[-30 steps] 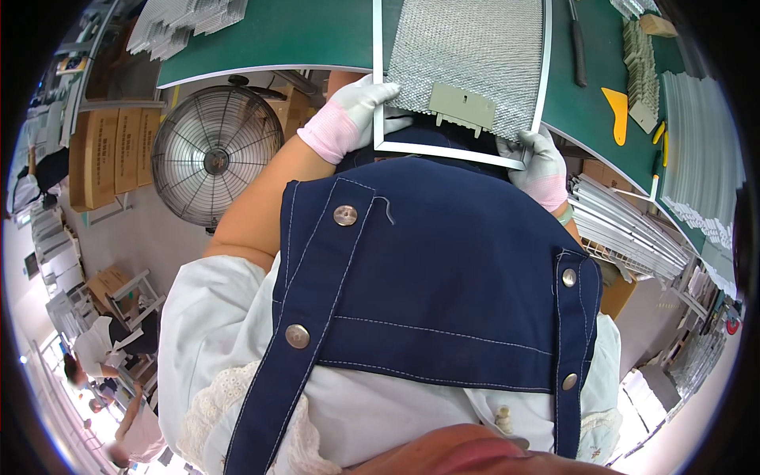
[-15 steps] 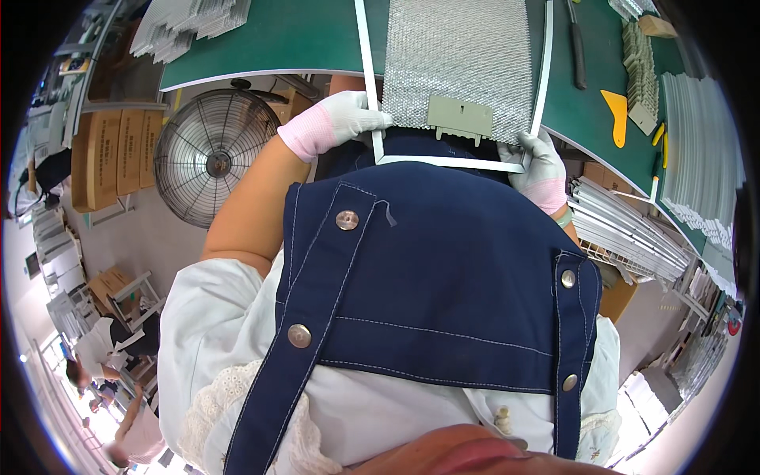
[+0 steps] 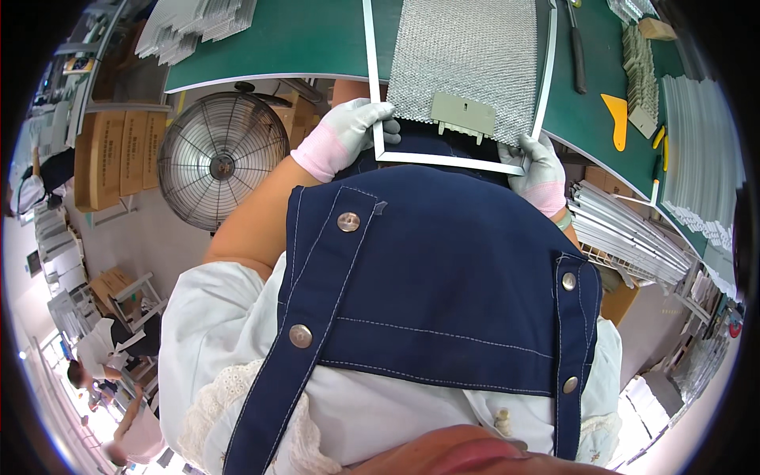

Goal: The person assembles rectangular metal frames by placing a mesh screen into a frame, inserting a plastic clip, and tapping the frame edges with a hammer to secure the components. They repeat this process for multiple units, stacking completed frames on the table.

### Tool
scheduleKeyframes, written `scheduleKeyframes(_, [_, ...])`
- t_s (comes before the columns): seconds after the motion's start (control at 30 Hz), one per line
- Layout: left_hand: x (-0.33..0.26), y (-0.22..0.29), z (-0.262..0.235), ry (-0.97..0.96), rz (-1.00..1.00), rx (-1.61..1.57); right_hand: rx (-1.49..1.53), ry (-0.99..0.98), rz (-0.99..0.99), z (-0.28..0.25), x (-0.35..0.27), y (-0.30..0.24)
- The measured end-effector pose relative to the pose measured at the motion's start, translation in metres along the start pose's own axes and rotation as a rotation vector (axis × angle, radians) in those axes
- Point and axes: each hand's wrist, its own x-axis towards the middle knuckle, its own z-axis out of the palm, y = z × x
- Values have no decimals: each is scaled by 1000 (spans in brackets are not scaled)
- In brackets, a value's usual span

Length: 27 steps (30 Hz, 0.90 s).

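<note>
A thin white metal frame [image 3: 451, 161] spans between my hands, its near bar just past my navy apron. My gloved left hand [image 3: 348, 136] is closed on the frame's left bar, thumb on top, a little above the near corner. At the near right corner, my gloved right hand [image 3: 540, 168] grips the frame between thumb and fingers. Inside the frame lies a silvery metal mesh sheet [image 3: 463, 55], its near edge overhanging the table. A grey-green plastic piece with short prongs [image 3: 464, 115] sits on that edge. The frame's far side is cut off by the picture's edge.
The green table [image 3: 301, 47] carries stacked white strips [image 3: 194, 24] at left. To the right lie a black-handled tool [image 3: 578, 59], a yellow scraper [image 3: 615, 120], a row of grey-green pieces [image 3: 640, 75] and long pale profiles [image 3: 697, 150]. A floor fan [image 3: 223, 162] stands left.
My left hand has wrapped further around the left bar, its thumb now across it. The frame's left bar and the mesh have shifted slightly right. My right hand has barely moved.
</note>
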Motion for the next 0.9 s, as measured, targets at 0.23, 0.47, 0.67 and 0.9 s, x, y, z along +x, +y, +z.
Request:
scheduleKeyframes(0.23, [-3, 10, -2, -30, -1, 396, -31, -28, 11, -10, 4, 1])
scheduleKeyframes(0.47, [-4, 8, -9, -112, -8, 279, 4, 30, 6, 7, -2, -1])
scheduleKeyframes(0.67, [-9, 7, 6, -87, 95, 12, 8, -11, 36, -7, 2, -1])
scheduleKeyframes(0.9, [8, 6, -12, -296, 114, 303, 15, -45, 43, -7, 2, -2])
